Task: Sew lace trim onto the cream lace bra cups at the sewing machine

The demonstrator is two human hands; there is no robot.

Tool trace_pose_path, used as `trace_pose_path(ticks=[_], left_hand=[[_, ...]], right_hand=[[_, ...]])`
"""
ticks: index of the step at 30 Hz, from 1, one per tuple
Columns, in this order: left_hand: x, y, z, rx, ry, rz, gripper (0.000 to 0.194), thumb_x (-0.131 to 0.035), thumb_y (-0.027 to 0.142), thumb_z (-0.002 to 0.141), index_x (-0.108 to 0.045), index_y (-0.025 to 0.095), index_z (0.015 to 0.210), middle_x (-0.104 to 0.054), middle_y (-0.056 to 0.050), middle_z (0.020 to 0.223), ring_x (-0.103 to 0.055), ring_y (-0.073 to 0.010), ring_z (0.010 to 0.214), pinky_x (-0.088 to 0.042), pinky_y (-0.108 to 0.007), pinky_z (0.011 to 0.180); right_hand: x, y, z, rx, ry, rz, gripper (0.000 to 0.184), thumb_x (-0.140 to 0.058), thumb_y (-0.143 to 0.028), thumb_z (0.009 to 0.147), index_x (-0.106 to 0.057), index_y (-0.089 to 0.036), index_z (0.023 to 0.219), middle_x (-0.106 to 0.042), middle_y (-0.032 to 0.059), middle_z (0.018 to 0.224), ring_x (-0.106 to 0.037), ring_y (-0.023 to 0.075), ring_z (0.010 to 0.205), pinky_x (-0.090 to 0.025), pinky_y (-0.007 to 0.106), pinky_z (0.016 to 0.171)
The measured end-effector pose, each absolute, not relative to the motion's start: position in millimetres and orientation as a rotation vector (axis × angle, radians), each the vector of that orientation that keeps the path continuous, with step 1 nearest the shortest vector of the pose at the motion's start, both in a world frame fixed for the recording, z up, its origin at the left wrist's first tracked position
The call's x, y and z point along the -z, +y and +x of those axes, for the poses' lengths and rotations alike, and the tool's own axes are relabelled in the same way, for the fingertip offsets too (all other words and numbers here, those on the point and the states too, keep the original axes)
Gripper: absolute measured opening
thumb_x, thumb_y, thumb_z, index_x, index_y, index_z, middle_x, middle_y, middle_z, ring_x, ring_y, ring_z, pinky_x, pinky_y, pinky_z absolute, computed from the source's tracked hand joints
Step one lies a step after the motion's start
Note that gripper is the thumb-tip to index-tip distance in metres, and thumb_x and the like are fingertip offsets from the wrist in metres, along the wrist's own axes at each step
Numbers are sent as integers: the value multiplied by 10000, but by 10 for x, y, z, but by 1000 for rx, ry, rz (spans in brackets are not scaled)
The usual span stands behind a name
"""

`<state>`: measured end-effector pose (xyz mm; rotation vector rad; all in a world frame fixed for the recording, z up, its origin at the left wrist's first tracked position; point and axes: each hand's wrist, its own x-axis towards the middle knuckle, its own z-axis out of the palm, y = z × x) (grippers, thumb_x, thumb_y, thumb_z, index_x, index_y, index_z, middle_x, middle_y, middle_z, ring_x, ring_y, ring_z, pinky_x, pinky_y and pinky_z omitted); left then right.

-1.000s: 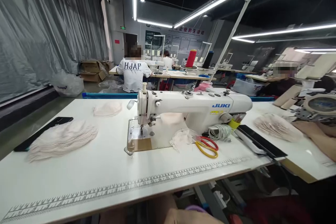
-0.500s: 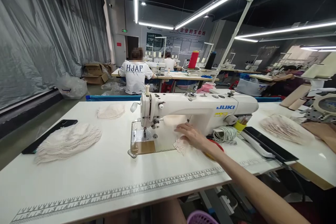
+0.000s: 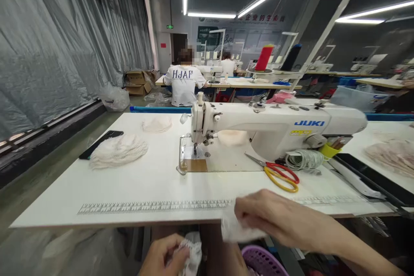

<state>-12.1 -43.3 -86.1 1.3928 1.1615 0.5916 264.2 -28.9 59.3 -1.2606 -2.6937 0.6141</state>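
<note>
At the bottom of the head view, my left hand (image 3: 163, 253) is closed on a small white lace-edged fabric piece (image 3: 193, 253), below the table's front edge. My right hand (image 3: 270, 215) pinches a thin white fabric piece (image 3: 235, 227) that hangs across the front edge; it is slightly blurred. The white sewing machine (image 3: 258, 120) stands beyond both hands. Scissors (image 3: 280, 177) with one red and one yellow handle lie between the machine and my right hand. A pile of cream fabric pieces (image 3: 119, 151) rests on the left of the table.
A printed ruler (image 3: 155, 208) runs along the table's front. A dark phone-like slab (image 3: 97, 146) lies partly under the pile. A purple basket (image 3: 263, 261) is below. A cord coil (image 3: 304, 160) sits right of the scissors. A person in a white shirt (image 3: 185, 84) sits ahead.
My right hand has drawn back from the machine bed to the front edge with fabric, uncovering the scissors. My left hand has come into view holding fabric. The view has turned left.
</note>
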Motion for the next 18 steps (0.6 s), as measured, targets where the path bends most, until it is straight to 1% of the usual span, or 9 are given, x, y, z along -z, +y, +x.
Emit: trace_pose_path(ticks=[2,3,4,6,9,11,13,15,18], left_hand=[[754,-452,-38,-651,1142,1364,452,-592,547,745,-646,98,734,-604,-41,685,-506,-134,649,-378,-232,607],[696,-467,0,-648,1118,1283,458,-608,548,729,-653,94,760,-612,-43,692,-508,-130,643,-377,-228,605],[642,-484,33,-645,1088,1188,464,-644,547,694,-659,89,766,-614,-41,681,-508,-124,624,-374,-224,595],[563,-527,80,-659,1004,1006,450,-706,511,643,-668,81,772,-622,-44,688,-519,-120,632,-389,-227,629],[513,-626,99,-638,935,870,416,-725,470,643,-689,84,793,-616,-32,681,-499,-99,615,-374,-210,616],[513,-694,77,-627,919,852,390,-708,447,676,-705,93,839,-626,-35,698,-508,-107,649,-377,-213,637],[528,-738,41,-615,913,849,377,-688,420,705,-710,99,901,-636,-42,715,-519,-119,680,-384,-223,662],[549,-754,7,-595,907,843,370,-671,389,725,-706,96,950,-635,-43,711,-516,-116,669,-381,-226,661],[570,-753,-29,-571,877,840,347,-630,336,762,-692,100,1008,-638,-46,735,-520,-116,677,-381,-230,672]], right_hand=[[-597,-481,2471,-903,-2693,-1048,174,-462,-167,899,-584,-282,947,-660,-6,846,-603,153,805,-438,216,673],[-564,-536,2394,-1023,-2676,-957,177,-466,-176,903,-588,-289,964,-664,-5,870,-605,152,824,-439,212,686],[-506,-564,2320,-1123,-2646,-893,167,-467,-193,909,-593,-286,965,-665,-2,882,-605,152,832,-438,211,697],[-326,-560,2176,-1251,-2552,-875,140,-465,-239,918,-603,-258,918,-656,2,856,-598,148,801,-428,218,694],[7,-505,1992,-1305,-2400,-990,202,-440,-279,926,-590,-194,821,-612,-1,731,-544,125,660,-387,220,611],[185,-483,1924,-1311,-2330,-1054,235,-428,-291,926,-573,-169,788,-569,-7,675,-490,109,601,-349,212,560],[299,-484,1902,-1309,-2279,-1094,241,-425,-307,923,-559,-162,787,-531,-17,650,-442,98,573,-317,206,527],[367,-498,1906,-1306,-2246,-1112,235,-420,-321,924,-547,-165,804,-504,-27,638,-409,93,557,-292,205,506],[440,-518,1913,-1304,-2225,-1122,232,-401,-334,931,-520,-172,815,-485,-32,634,-396,92,551,-277,208,496]])
